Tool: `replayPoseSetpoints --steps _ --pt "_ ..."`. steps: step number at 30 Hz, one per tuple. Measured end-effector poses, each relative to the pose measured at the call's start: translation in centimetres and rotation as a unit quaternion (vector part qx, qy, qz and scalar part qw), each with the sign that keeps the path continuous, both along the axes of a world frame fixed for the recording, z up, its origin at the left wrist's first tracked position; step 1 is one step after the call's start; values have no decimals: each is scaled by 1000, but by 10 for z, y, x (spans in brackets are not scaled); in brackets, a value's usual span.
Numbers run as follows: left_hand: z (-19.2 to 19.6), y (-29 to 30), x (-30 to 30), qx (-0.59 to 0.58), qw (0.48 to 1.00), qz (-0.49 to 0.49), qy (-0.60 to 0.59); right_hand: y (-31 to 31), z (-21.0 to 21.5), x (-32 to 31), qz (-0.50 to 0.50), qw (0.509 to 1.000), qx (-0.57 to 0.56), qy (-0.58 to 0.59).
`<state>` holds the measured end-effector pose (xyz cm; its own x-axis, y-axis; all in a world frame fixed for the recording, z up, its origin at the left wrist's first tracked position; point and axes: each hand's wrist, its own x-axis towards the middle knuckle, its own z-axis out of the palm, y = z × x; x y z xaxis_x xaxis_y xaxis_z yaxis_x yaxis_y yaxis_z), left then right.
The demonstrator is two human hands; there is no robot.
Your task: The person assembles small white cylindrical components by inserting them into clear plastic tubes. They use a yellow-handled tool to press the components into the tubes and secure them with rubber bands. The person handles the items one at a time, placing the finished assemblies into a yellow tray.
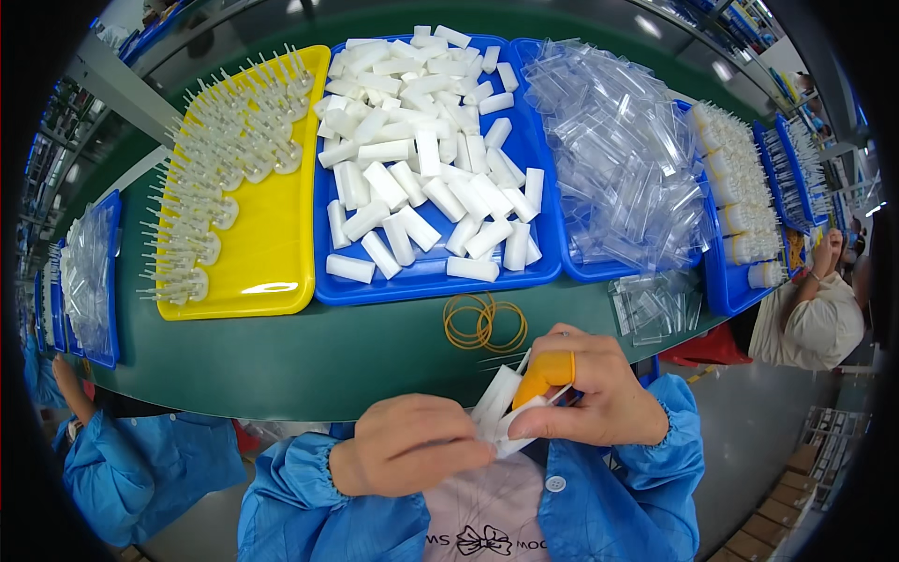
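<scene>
Close to my body, in front of the table edge, both hands work together on small white parts. My right hand (595, 393) is closed around them, an orange finger cot (546, 377) on one finger. Between the hands a white block (496, 395) stands tilted, looking like the blocks in the blue tray. Thin white sticks poke out by the right fingers; what they belong to is partly hidden. My left hand (407, 445) pinches the lower end of the white parts, its fingertips against them.
Behind my hands lie orange rubber bands (482, 321). A yellow tray (300, 253) holds rows of white stemmed pieces. Blue trays (426, 288) carry white blocks, clear plastic sleeves (623, 150) and bundled white parts (740, 192). More clear sleeves (655, 304) lie at the right edge. Co-workers sit on both sides.
</scene>
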<state>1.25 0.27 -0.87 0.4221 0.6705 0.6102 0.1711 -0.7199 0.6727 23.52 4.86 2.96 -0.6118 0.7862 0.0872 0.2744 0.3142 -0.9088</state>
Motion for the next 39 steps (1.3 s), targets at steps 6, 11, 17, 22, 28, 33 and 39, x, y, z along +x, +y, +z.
replayPoseSetpoints --steps 6,11,17,22,28,33,39 --pt "-2 1 3 -320 936 -65 -133 -4 2 -6 -29 998 55 -17" --pt "-13 -4 13 -394 899 -77 -175 -12 6 -1 -41 987 149 -38" --pt "-18 2 5 -437 840 -7 -322 -37 -2 74 -446 869 152 -154" --pt "-21 7 17 -472 804 96 -350 -58 -59 123 -552 794 188 -168" --pt "-4 8 23 -484 791 82 -366 -52 -101 124 -602 773 188 -77" --pt "-7 8 21 -481 793 97 -361 -59 -120 96 -603 764 224 -53" --pt "-7 7 20 -487 792 88 -357 -57 -112 58 -545 796 243 -104"
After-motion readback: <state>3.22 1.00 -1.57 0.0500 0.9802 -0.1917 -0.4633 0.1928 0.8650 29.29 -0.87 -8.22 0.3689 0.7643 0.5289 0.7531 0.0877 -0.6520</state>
